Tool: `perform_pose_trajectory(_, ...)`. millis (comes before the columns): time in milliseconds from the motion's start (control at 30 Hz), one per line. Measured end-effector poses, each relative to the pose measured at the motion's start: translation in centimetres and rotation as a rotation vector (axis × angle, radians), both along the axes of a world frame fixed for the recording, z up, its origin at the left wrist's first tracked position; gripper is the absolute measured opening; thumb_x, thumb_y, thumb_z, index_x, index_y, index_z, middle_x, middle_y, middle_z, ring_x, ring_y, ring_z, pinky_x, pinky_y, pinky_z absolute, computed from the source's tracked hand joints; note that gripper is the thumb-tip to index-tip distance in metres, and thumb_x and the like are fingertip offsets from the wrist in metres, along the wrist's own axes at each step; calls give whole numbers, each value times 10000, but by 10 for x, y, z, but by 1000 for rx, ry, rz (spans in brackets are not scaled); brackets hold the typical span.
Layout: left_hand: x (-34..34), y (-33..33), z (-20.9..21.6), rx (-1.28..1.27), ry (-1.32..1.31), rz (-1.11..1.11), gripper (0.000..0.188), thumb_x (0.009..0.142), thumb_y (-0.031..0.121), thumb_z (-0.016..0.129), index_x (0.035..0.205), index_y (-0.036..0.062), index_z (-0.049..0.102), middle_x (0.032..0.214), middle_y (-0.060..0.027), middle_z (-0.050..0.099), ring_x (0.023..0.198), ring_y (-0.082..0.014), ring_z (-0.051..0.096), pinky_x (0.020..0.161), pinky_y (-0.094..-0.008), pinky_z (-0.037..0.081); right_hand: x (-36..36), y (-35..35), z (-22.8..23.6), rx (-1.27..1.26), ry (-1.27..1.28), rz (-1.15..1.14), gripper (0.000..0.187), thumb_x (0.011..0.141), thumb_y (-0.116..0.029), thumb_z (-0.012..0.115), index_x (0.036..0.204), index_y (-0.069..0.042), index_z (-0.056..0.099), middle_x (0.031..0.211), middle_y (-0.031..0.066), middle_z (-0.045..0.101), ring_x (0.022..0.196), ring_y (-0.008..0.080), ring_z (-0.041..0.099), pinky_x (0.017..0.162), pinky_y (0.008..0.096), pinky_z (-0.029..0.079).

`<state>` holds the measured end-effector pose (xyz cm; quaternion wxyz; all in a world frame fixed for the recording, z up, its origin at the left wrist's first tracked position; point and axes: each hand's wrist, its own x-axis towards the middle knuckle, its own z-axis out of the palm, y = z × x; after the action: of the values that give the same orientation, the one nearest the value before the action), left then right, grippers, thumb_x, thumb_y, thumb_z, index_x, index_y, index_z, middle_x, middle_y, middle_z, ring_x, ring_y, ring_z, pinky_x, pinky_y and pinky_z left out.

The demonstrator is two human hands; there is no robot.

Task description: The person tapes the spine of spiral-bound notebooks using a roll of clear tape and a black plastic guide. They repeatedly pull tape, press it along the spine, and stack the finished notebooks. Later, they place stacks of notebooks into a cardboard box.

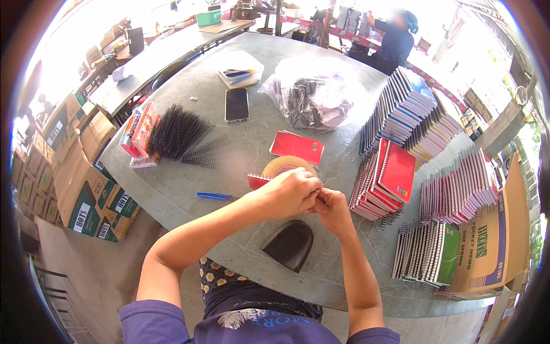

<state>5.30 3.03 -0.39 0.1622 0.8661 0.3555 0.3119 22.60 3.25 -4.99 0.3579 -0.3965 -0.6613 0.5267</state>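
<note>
My left hand (293,192) and my right hand (333,207) meet over the near middle of the table, fingertips pinched together. Whatever lies between them is too small or hidden to make out. Partly covered by my left hand is a yellowish tape roll (281,165). Beside it, the end of a small red spiral notebook (257,181) shows from under my left wrist. Loose red covers (298,149) lie just beyond the roll. A dark, rounded wedge-shaped piece (291,245) rests below my hands, near the table's front edge. To the left lies a blue pen (213,196).
Stacks of red notebooks (395,172), blue notebooks (395,109) and green notebooks (427,252) stand at right, by an open carton (487,246). Black spiral coils (177,132), a phone (236,105) and a plastic bag (315,94) lie farther off. Another person (395,43) sits beyond.
</note>
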Motion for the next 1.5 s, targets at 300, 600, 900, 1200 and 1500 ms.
perform_pose_trajectory(300, 4, -4, 18, 86, -61, 12, 211, 663, 103, 697, 816, 22, 575, 826, -150, 593, 837, -339, 581, 744, -395, 471, 2, -11, 12, 657, -408, -144, 94, 863, -53, 610, 914, 24, 631, 799, 18, 639, 716, 30, 525, 601, 237, 441)
perform_pose_trajectory(600, -39, -2, 55, -544, -850, 153, 317, 714, -38, 738, 986, 11, 584, 925, -62, 649, 836, -114, 611, 740, -268, 514, 70, -25, 96, 639, -137, -546, 318, 906, -261, 574, 1120, -30, 618, 1012, 144, 664, 924, 207, 637, 821, 310, 475)
perform_pose_trajectory(900, 72, 29, 108, 301, -647, 78, 221, 784, -50, 595, 988, 36, 597, 938, -79, 631, 859, -168, 610, 788, -282, 481, 120, 6, 62, 514, -430, -535, 457, 964, -339, 433, 1229, 16, 543, 1373, 212, 428, 1325, 361, 330, 1088, 396, 251)
perform_pose_trajectory(1200, 143, 19, 18, 468, -226, -158, 263, 734, 52, 599, 994, 19, 614, 1055, -134, 619, 1044, -310, 559, 943, -407, 433, 130, -3, 57, 685, 4, -818, 541, 979, -387, 380, 1226, 75, 517, 1286, 229, 506, 1255, 315, 428, 1071, 410, 271)
perform_pose_trajectory(1500, -61, 113, -28, -7, 436, 307, 145, 750, 76, 640, 884, 42, 684, 907, -81, 663, 920, -252, 584, 854, -340, 467, 57, -49, 105, 1068, 10, -555, 371, 952, -274, 466, 956, 55, 636, 952, 186, 662, 907, 290, 634, 831, 379, 486)
